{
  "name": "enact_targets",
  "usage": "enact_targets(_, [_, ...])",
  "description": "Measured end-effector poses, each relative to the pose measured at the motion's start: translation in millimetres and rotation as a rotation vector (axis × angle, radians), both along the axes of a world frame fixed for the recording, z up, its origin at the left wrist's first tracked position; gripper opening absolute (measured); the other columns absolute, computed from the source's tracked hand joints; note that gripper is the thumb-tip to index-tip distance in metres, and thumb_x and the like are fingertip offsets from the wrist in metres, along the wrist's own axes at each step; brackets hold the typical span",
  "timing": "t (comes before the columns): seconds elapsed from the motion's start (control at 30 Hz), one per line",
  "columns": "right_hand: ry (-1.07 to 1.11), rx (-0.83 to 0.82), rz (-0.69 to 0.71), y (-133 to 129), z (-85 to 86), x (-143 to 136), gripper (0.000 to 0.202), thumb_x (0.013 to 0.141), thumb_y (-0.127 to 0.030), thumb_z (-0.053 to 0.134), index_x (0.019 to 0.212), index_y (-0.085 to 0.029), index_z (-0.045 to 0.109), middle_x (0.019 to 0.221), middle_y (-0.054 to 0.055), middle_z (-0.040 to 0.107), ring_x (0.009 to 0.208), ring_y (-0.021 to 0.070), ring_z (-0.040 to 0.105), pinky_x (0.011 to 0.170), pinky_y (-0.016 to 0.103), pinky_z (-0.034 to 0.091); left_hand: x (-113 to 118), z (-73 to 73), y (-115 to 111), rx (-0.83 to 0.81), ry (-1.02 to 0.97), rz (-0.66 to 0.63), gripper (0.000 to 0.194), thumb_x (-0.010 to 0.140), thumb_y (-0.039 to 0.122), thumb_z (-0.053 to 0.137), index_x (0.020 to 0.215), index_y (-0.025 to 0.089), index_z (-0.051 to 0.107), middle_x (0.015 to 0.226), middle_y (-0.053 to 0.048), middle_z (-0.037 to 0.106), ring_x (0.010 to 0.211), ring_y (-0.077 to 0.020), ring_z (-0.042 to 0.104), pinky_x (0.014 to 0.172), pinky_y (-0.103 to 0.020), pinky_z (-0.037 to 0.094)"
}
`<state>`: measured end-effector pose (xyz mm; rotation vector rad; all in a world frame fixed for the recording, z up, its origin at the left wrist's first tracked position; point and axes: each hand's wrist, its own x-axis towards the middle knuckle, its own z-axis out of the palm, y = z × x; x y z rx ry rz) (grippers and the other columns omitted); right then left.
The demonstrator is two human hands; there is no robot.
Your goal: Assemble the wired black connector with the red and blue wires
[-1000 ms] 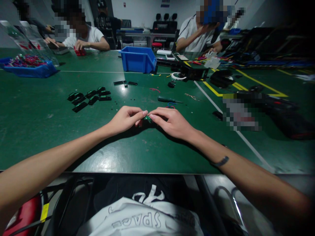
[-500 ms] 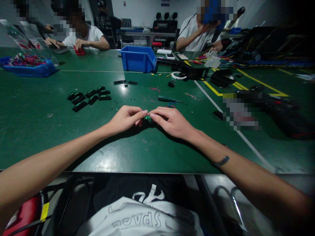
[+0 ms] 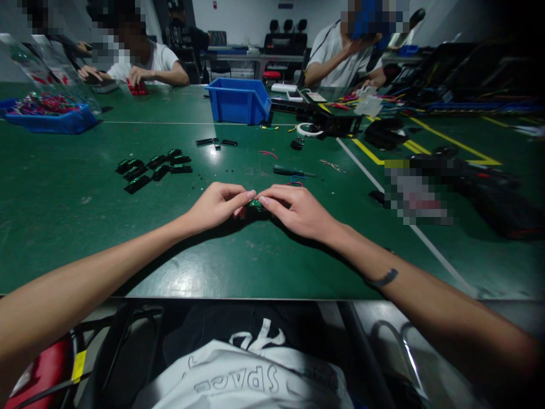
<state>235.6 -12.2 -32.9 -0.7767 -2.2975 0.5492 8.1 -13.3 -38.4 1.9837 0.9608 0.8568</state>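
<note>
A small green circuit board (image 3: 256, 204) is pinched between my two hands, just above the green table (image 3: 255, 261). My left hand (image 3: 221, 203) is closed on its left end, thumb on top. From the other side my right hand (image 3: 296, 209) grips it with thumb and fingertips. Fingers cover most of the board. Left of my hands lie several black pieces with green boards (image 3: 153, 167). Beyond them are a few slim black parts (image 3: 217, 143). A screwdriver (image 3: 293, 171) rests just past my right hand, beside blue and red wire bits (image 3: 297, 180).
A blue bin (image 3: 238, 102) stands at the back centre. Far left, a blue tray (image 3: 53, 120) holds coloured wires near plastic bottles (image 3: 55, 68). Black equipment and cables (image 3: 451, 85) crowd the right. Two people in white shirts (image 3: 159, 62) sit across the table.
</note>
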Motion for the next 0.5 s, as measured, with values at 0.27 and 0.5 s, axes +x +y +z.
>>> enact_targets(0.27, [-0.002,-0.009,-0.003,-0.5,0.3,0.1,0.028,0.103,-0.032,0.05,0.1,-0.016,0.074,0.092,0.006,0.073,0.083,0.0173,0.065,0.079,0.03,0.046,-0.3,0.9,0.4,0.0,0.004,-0.01,0.051,0.099,0.051,0.053,0.068,0.013,0.065,0.061,-0.002,0.063,0.056,-0.0095,0.053,0.057,-0.021,0.039])
enact_targets(0.5, [0.003,-0.014,-0.002,-0.1,0.1,0.4,0.027,0.102,-0.03,0.052,0.099,-0.016,0.074,0.092,0.006,0.073,0.083,0.0169,0.065,0.078,0.029,0.046,-0.1,2.0,-0.6,-0.013,0.007,-0.007,0.051,0.099,0.051,0.052,0.068,0.013,0.064,0.061,-0.002,0.063,0.056,-0.0091,0.053,0.057,-0.021,0.039])
